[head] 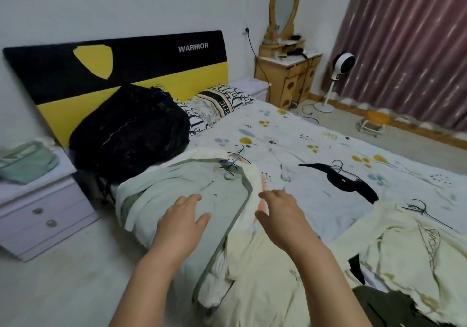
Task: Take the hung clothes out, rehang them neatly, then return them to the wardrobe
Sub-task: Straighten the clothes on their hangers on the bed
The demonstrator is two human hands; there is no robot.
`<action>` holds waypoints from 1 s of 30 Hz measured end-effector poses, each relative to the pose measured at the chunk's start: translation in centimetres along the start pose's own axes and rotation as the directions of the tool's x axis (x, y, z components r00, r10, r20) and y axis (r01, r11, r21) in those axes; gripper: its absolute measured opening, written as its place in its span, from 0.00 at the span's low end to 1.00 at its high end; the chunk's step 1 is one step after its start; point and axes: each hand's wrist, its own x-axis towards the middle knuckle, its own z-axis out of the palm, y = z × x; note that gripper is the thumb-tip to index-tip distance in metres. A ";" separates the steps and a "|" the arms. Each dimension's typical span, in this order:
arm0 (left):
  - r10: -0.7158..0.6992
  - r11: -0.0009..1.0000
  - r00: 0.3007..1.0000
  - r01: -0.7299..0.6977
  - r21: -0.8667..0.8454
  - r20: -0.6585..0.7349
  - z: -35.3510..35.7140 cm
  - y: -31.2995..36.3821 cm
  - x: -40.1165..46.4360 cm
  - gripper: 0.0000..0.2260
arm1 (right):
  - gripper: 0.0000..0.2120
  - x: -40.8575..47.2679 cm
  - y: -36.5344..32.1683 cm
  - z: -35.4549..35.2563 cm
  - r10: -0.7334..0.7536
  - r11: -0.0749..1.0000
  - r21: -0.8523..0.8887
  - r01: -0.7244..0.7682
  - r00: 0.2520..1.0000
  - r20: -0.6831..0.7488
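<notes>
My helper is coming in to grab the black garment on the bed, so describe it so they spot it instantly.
On the floral bedsheet, look right of the pale green garment. The black garment lies alone there on a wire hanger, a narrow dark strip, unlike the cream clothes nearby.

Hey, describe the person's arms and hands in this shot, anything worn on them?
Both forearms are bare up to the frame's bottom edge: no sleeves, gloves or watch visible. The left hand and right hand show no rings or bracelets that I can make out. Nails look short and unpainted, though the picture is soft.
</notes>
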 end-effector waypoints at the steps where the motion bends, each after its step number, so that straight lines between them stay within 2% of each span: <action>1: -0.006 1.000 1.000 0.006 -0.006 0.003 -0.4 -0.9 0.7 0.22 | 0.21 0.8 -0.9 0.5 -0.001 1.000 -0.007 0.001 1.000 0.009; 11: 0.056 0.997 0.993 -0.062 0.052 0.105 -5.7 -10.8 12.9 0.22 | 0.22 10.9 -10.3 6.0 0.122 0.992 -0.044 -0.120 0.992 0.043; 16: 0.078 0.990 0.980 -0.097 0.098 0.181 -6.9 -14.4 18.8 0.22 | 0.21 15.2 -12.6 8.2 0.188 0.981 -0.052 -0.186 0.981 0.040; 23: 0.101 0.983 0.946 -0.142 0.115 0.309 -4.5 -15.8 25.9 0.22 | 0.22 21.5 -11.3 9.9 0.286 0.955 -0.116 -0.274 0.953 0.105; 30: 0.110 0.941 0.917 -0.220 0.256 0.384 -0.6 -15.6 35.2 0.20 | 0.20 30.1 -6.1 12.3 0.382 0.923 -0.096 -0.372 0.914 0.137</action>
